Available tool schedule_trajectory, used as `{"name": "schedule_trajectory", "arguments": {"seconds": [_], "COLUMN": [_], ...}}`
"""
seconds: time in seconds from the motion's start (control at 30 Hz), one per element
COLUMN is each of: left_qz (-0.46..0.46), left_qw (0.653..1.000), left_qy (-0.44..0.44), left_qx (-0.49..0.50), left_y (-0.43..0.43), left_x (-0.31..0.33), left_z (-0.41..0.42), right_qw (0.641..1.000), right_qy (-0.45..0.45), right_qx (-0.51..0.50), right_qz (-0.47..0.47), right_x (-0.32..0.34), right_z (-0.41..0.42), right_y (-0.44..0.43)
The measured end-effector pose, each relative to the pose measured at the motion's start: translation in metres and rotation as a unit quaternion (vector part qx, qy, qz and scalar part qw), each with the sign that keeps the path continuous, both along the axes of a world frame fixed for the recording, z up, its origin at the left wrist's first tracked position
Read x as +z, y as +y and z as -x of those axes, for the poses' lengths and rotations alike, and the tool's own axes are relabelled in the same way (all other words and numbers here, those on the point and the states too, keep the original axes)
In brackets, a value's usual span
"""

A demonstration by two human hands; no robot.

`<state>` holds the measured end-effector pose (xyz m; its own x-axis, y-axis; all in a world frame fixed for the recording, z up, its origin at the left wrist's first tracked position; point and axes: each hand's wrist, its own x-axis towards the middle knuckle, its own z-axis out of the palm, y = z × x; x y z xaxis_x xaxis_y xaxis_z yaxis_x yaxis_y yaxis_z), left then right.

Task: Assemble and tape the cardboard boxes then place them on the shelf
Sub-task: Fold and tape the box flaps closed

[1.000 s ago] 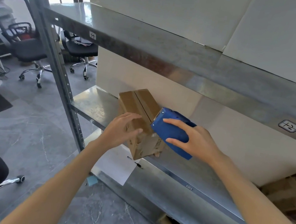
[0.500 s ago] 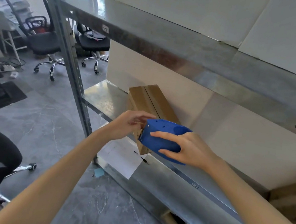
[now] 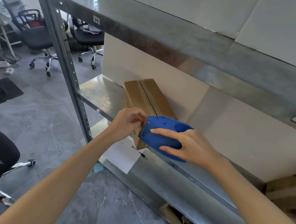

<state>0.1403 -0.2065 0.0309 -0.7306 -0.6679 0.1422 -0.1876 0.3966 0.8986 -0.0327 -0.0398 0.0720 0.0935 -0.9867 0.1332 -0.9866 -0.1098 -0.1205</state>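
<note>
The right hand (image 3: 190,147) reaches in from the right and grips the blue tape dispenser (image 3: 161,135), index finger stretched along its side. The left hand (image 3: 128,122) is curled, its fingertips pinched together at the dispenser's toothed front; whether they hold tape I cannot tell. Behind both, the cardboard box (image 3: 145,96) sits on the middle shelf (image 3: 98,93) against the wall. The upper shelf (image 3: 172,44) carries a label (image 3: 96,20) reading "H".
</note>
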Motion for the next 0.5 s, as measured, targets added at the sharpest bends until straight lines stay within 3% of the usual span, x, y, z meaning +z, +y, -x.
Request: {"name": "schedule_trajectory", "arguments": {"seconds": [0.2,0.5], "left_qz": [0.032,-0.045], "left_qw": [0.999,0.999], "left_qy": [-0.007,-0.012], "left_qx": [0.026,-0.016], "left_y": [0.007,0.009], "left_x": [0.000,0.001], "left_z": [0.003,-0.003], "right_qw": [1.000,0.999], "right_qy": [0.014,0.032], "right_qx": [0.015,0.028], "right_qz": [-0.007,-0.014], "right_x": [0.003,0.011], "right_z": [0.006,0.004], "right_y": [0.008,0.013]}}
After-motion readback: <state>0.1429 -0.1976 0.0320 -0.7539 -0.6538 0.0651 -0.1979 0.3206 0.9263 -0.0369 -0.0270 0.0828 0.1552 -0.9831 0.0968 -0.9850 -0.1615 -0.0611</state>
